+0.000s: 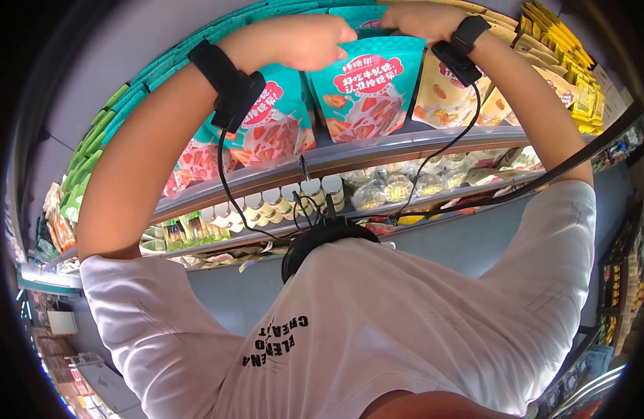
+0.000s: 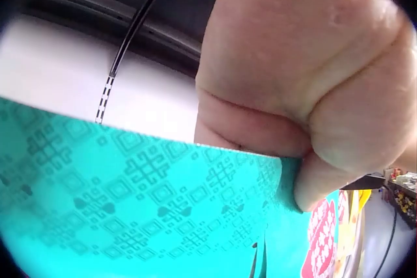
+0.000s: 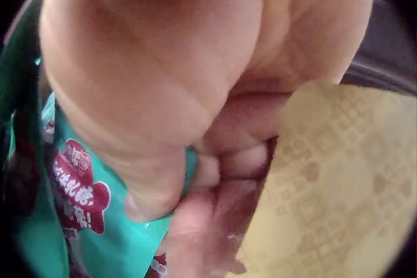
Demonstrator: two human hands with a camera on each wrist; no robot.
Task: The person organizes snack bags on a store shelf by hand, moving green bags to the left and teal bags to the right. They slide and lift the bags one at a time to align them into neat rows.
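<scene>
My left hand [image 1: 294,42] reaches to the upper shelf, over the teal pouches. In the left wrist view its thumb and fingers pinch the top edge of a teal patterned pouch [image 2: 163,193]. The right hand [image 1: 430,19] is farther back, above the front strawberry-print pouch [image 1: 367,91]. Its thumb presses a teal pouch [image 3: 114,239] against curled fingers in the right wrist view. Directly beside those fingers stands a tan pouch [image 3: 339,193]. Another teal pouch [image 1: 273,126] leans on the shelf below the left wrist.
Tan pouches [image 1: 440,98] and yellow packets [image 1: 587,105] fill the shelf's right side; green packets [image 1: 91,153] line its left. A lower shelf carries white-lidded jars [image 1: 311,188] and round clear packs [image 1: 398,187]. Camera cables [image 1: 227,181] hang from both wrists.
</scene>
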